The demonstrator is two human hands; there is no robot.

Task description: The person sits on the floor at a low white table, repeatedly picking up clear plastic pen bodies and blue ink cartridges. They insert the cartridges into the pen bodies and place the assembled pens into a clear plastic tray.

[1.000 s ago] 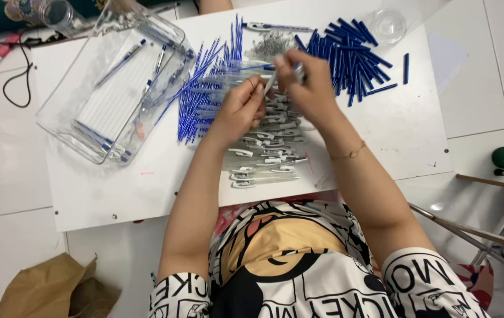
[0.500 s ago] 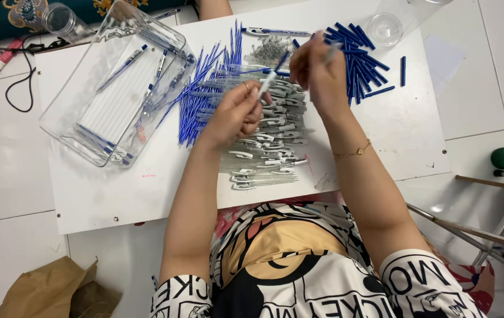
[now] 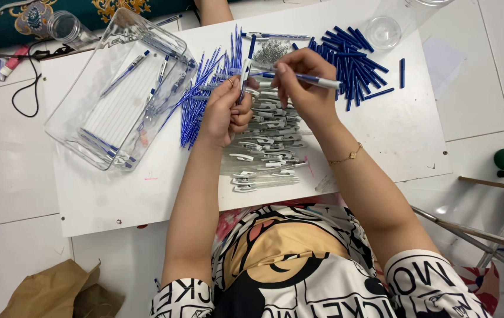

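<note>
My left hand (image 3: 225, 111) is closed around a clear pen barrel (image 3: 245, 75) held upright over the white board (image 3: 146, 194). My right hand (image 3: 305, 88) pinches a blue pen part (image 3: 316, 80) that points to the right, its near end meeting the barrel. Under both hands lies a pile of clear clip barrels (image 3: 266, 147). A fan of thin blue refills (image 3: 202, 97) lies to the left of my left hand. A heap of blue grips (image 3: 355, 59) lies to the right of my right hand. A small mound of springs (image 3: 270, 52) sits beyond the hands.
A clear plastic tray (image 3: 116, 94) holding several finished pens sits at the left of the board. A glass jar (image 3: 69, 26) lies at the far left, a clear round lid (image 3: 383, 30) at the top right. A crumpled brown paper bag (image 3: 52, 294) lies on the tiled floor.
Both hands have come together over the clip pile. The right hand has drawn back from the blue heap with a blue part and now holds it against the barrel in the left hand.
</note>
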